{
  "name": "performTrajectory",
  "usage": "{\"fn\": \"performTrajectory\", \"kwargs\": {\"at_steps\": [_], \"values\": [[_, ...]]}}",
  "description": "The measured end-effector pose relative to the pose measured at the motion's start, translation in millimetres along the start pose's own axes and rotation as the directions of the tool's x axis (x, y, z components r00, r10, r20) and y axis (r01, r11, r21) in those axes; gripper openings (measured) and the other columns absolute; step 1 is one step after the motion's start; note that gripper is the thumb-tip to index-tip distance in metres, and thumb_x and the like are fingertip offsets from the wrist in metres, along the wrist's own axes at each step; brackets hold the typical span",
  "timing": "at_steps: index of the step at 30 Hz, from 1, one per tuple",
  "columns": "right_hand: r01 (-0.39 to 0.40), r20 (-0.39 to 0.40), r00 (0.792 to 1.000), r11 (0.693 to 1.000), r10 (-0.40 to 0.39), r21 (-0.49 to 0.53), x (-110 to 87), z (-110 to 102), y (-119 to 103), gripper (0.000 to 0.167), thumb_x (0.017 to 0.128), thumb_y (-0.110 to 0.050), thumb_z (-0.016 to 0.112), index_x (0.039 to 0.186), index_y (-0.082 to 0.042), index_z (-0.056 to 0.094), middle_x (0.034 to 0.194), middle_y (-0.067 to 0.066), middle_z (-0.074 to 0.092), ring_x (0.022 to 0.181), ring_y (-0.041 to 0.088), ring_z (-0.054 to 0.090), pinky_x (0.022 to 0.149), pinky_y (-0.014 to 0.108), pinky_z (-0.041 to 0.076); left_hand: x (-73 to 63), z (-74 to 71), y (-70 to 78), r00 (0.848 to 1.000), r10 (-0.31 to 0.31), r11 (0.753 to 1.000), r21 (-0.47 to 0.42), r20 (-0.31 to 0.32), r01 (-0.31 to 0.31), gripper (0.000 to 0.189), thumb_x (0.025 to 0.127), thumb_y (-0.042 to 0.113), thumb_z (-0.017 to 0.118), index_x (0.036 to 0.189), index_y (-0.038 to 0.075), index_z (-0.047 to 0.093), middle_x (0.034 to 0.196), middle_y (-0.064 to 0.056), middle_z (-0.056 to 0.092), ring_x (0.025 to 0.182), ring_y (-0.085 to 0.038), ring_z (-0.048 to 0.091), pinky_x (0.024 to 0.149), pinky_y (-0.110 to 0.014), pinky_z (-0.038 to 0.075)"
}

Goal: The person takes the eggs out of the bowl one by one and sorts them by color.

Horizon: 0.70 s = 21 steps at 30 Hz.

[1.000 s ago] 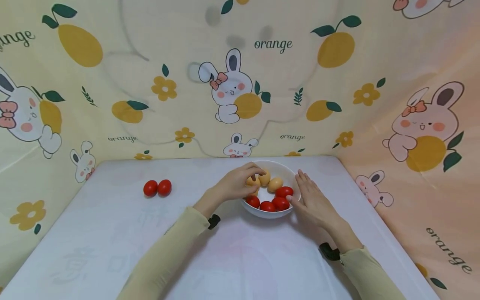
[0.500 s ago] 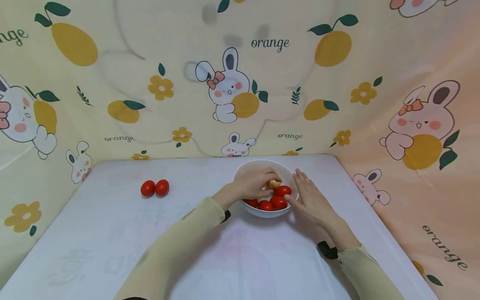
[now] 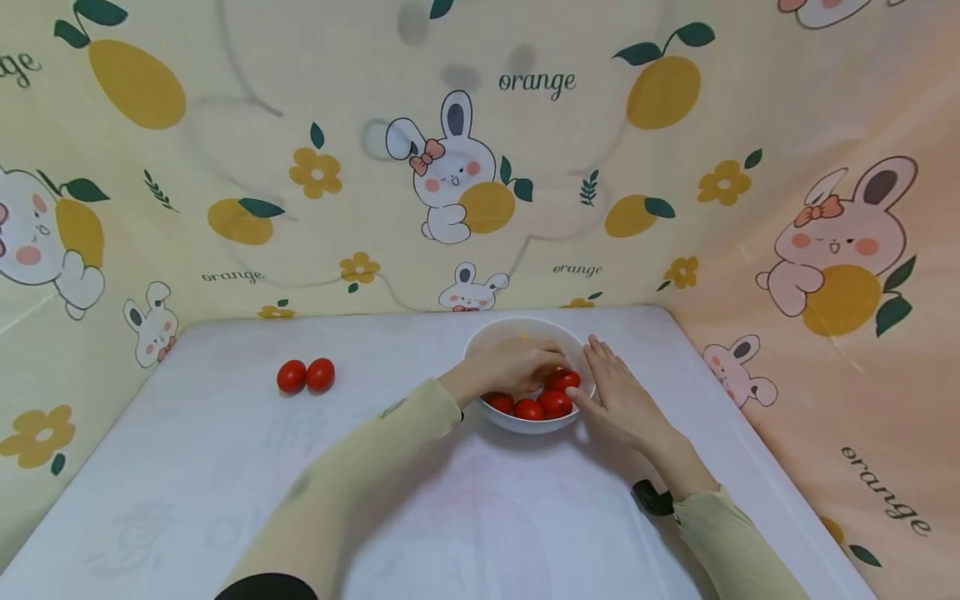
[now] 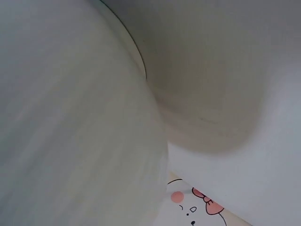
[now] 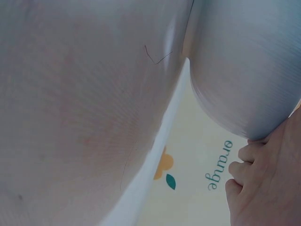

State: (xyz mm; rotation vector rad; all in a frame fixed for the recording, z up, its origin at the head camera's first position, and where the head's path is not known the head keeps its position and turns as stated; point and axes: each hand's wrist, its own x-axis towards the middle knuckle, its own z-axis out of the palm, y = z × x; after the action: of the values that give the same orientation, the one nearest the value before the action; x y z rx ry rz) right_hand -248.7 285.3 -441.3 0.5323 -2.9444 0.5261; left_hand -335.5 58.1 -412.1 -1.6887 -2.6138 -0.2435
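Observation:
A white bowl (image 3: 495,333) stands near the table's back edge, with several glossy red oval tomatoes (image 3: 555,405) in its front part. My left hand (image 3: 513,365) reaches in over the left rim, fingers bent downward. Its fingertips are hidden behind a red tomato (image 3: 562,380), so what they touch does not show. Only a sliver of a pale yellow round thing (image 3: 523,337) shows behind the knuckles. My right hand (image 3: 626,404) lies against the bowl's right side, fingers straight. In the right wrist view, that hand (image 5: 268,174) meets the bowl's outer wall (image 5: 244,61).
Two red tomatoes (image 3: 306,377) lie side by side on the white-covered table (image 3: 187,467) to the left. Behind the table hangs a patterned cloth (image 3: 300,250) with rabbits and oranges. Pale surfaces fill most of the left wrist view, which shows no hand.
My left hand has moved right and deeper into the bowl, covering the yellow round things seen earlier. My right hand keeps its place at the bowl. The head view has shifted slightly.

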Motion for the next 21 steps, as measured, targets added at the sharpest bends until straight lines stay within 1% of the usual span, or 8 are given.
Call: {"fn": "performTrajectory", "kwargs": {"at_steps": [4,6,10,12,14,21], "values": [[0.008,-0.002,1.0,1.0,-0.008,-0.007,0.2,-1,-1,0.088,0.105,-0.057,0.047,0.163,0.004,0.018,0.173,0.019,0.009,0.159,0.041,0.008,0.126,0.059,0.013,3.4,-3.8,3.4,1.0,0.014,1.0,0.013,0.027,-0.014,0.049,0.096,0.011,0.07,0.143,0.023,0.064,0.14,0.001,0.061,0.131,-0.015,0.055,0.114,-0.027,0.042],[0.01,-0.001,1.0,1.0,-0.01,-0.009,0.1,-1,-1,0.088,0.106,-0.057,0.046,0.163,0.004,0.018,0.173,0.019,0.009,0.159,0.041,0.008,0.126,0.059,0.013,4.9,-4.6,5.0,0.999,0.022,0.999,0.043,0.04,-0.023,0.051,0.096,0.012,0.071,0.144,0.026,0.063,0.139,0.001,0.06,0.129,-0.016,0.056,0.112,-0.029,0.045],[0.008,0.004,1.0,1.0,-0.008,0.003,-0.1,-2,-1,0.088,0.106,-0.057,0.047,0.163,0.004,0.018,0.173,0.019,0.008,0.159,0.04,0.007,0.127,0.058,0.012,7.9,-4.0,6.1,0.997,0.044,0.989,0.139,0.066,-0.052,0.052,0.096,0.016,0.072,0.145,0.031,0.061,0.134,0.0,0.06,0.121,-0.017,0.059,0.102,-0.028,0.051],[0.006,0.007,1.0,1.0,-0.006,0.008,-0.3,-2,-1,0.088,0.106,-0.056,0.047,0.164,0.003,0.017,0.173,0.019,0.007,0.159,0.04,0.007,0.127,0.058,0.011,9.6,-2.3,5.3,0.996,0.057,0.981,0.181,0.071,-0.069,0.052,0.097,0.018,0.072,0.145,0.033,0.06,0.133,0.0,0.06,0.118,-0.017,0.061,0.098,-0.026,0.052],[0.007,0.005,1.0,1.0,-0.007,0.007,-0.5,-1,-1,0.088,0.106,-0.056,0.047,0.163,0.004,0.017,0.173,0.019,0.007,0.159,0.04,0.007,0.127,0.057,0.011,11.0,-0.4,4.4,0.995,0.063,0.976,0.206,0.072,-0.077,0.051,0.098,0.019,0.072,0.145,0.034,0.06,0.133,0.0,0.06,0.116,-0.016,0.062,0.096,-0.025,0.052],[0.022,-0.013,1.0,1.0,-0.021,0.009,-0.9,0,-1,0.087,0.106,-0.054,0.048,0.162,0.005,0.019,0.173,0.02,0.009,0.159,0.041,0.009,0.127,0.058,0.013,11.6,3.2,2.1,0.997,0.043,0.971,0.231,0.071,-0.058,0.051,0.096,0.023,0.075,0.144,0.033,0.06,0.135,0.0,0.059,0.116,-0.018,0.063,0.094,-0.03,0.054]]}}
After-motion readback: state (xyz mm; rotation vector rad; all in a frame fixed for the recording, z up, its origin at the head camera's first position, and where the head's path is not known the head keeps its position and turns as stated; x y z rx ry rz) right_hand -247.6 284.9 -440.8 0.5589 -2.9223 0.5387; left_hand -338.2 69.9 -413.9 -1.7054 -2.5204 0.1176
